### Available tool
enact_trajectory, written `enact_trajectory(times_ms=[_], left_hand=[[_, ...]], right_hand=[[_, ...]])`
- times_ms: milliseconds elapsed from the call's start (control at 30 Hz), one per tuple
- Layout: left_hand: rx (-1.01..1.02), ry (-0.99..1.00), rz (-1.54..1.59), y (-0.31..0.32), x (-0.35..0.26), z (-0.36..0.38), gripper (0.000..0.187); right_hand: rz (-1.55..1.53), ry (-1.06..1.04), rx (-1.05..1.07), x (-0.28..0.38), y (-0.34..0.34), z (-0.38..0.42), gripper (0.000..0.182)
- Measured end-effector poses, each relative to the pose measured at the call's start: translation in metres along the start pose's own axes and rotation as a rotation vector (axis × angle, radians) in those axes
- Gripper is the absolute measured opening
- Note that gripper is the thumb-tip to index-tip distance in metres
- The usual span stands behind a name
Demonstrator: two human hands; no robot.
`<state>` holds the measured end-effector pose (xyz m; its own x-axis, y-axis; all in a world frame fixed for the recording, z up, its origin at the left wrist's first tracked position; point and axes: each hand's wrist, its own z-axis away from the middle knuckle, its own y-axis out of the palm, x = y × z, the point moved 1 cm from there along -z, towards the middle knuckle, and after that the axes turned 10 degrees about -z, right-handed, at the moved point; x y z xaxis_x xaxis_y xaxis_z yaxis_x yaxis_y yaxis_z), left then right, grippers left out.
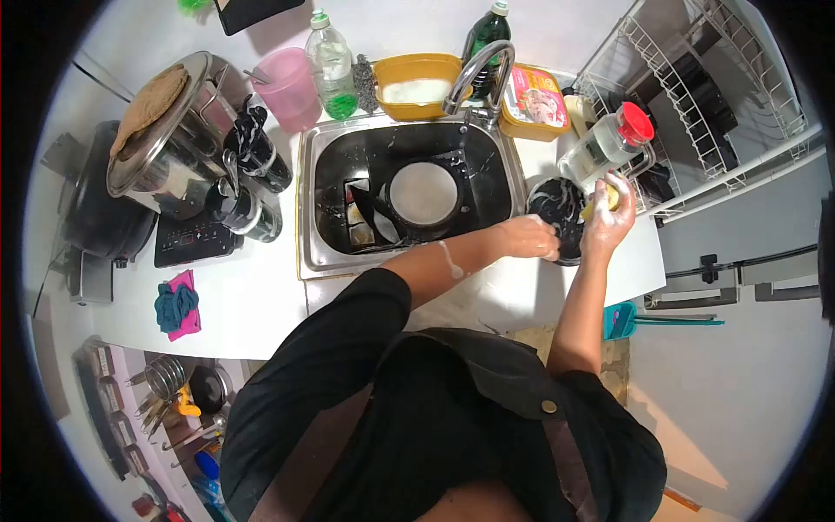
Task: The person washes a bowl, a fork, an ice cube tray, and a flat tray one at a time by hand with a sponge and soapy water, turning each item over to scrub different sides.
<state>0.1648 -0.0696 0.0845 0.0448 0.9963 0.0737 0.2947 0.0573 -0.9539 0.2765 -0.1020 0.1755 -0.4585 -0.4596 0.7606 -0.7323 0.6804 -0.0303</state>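
A round black bowl (pixel 557 207), streaked with white suds inside, rests on the counter to the right of the sink. My left hand (pixel 527 237) is closed at its near left rim, the fingertips partly hidden. Above the bowl's right side, my right hand (pixel 611 222), covered in foam, grips a yellow sponge (pixel 600 204). In the steel-rimmed sink (pixel 304 204) sits a round pot or pan with cloudy whitish water (pixel 424 193), and dark utensils lie beside it. Soap also runs down my left forearm.
A clear pitcher with a red lid (pixel 635 123) stands just beyond my right hand, beside a white wire rack (pixel 687 96). The faucet (pixel 487 74) arches over the sink's back edge. Soapy black cups (pixel 259 157), a large steel pot (pixel 187 165) and cloths (pixel 178 304) are at left.
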Motion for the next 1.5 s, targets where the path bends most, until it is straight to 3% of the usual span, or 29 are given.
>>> enact_trajectory(times_ms=[100,200,267,333,367,433,467,567,667,767,900,1000,1100,1133,1233,1267,1367,1433,1500], left_hand=[[-0.061,-0.111,-0.003,-0.004,0.004,-0.006,0.008],[-0.407,-0.137,-0.032,-0.013,0.016,0.02,0.014],[-0.458,-0.332,0.004,-0.015,0.034,0.065,0.021],[-0.358,-0.664,0.103,0.02,0.069,0.136,0.028],[-0.412,-0.944,-0.096,0.045,0.081,0.178,0.026],[0.06,-1.366,-0.33,0.03,0.077,0.219,0.024],[0.148,-1.408,-0.25,0.055,0.091,0.244,0.032],[0.178,-1.657,0.147,0.04,0.093,0.245,0.033],[0.211,-1.599,0.225,0.048,0.104,0.261,0.033],[0.01,-1.529,0.411,0.031,0.111,0.265,0.033],[0.011,-1.309,0.11,-0.017,0.107,0.231,0.027],[0.066,-1.026,0.117,-0.068,0.08,0.196,0.019],[-0.252,-0.733,-0.244,-0.074,0.067,0.202,0.009],[-0.435,-0.762,-0.238,-0.074,0.072,0.207,0.012],[-0.444,-1.65,0.196,-0.067,0.075,0.225,0.019],[-0.798,-1.718,0.482,-0.026,0.08,0.242,0.022],[-1.328,-1.687,1.19,0.02,0.058,0.233,0.031],[-1.301,-1.579,1.506,-0.005,0.031,0.219,0.033],[-1.36,-1.614,1.8,0.036,0.035,0.238,0.028]], right_hand=[[0.026,-0.044,0.053,-0.005,0.008,0.004,0.013],[0.01,0.006,0.078,0.003,0.017,0.004,0.013],[0.037,0.011,0.106,0.005,0.021,0.004,0.015],[0.103,0.002,0.148,0.004,0.025,0.007,0.016],[0.11,0.157,0.235,0.018,0.033,0.011,0.019],[0.057,0.151,0.384,0.006,0.047,0.024,0.02],[0.022,0.164,0.439,0.0,0.055,0.033,0.02],[-0.065,0.226,0.542,0.007,0.082,0.05,0.019],[-0.065,0.098,0.612,0.011,0.091,0.055,0.022],[-0.074,0.18,0.64,0.004,0.084,0.057,0.021],[-0.068,0.3,0.608,-0.026,0.079,0.068,0.02],[-0.059,0.33,0.616,-0.021,0.088,0.071,0.026],[0.008,0.292,0.554,-0.013,0.097,0.072,0.035],[0.036,0.273,0.522,-0.011,0.102,0.07,0.04],[-0.071,0.167,0.54,-0.021,0.136,0.064,0.042],[-0.008,0.128,0.64,-0.008,0.15,0.057,0.038],[0.006,-0.219,0.76,-0.015,0.194,0.049,0.04],[0.008,-0.125,0.759,-0.016,0.206,0.033,0.036],[-0.028,0.011,0.774,-0.029,0.218,0.021,0.036]])
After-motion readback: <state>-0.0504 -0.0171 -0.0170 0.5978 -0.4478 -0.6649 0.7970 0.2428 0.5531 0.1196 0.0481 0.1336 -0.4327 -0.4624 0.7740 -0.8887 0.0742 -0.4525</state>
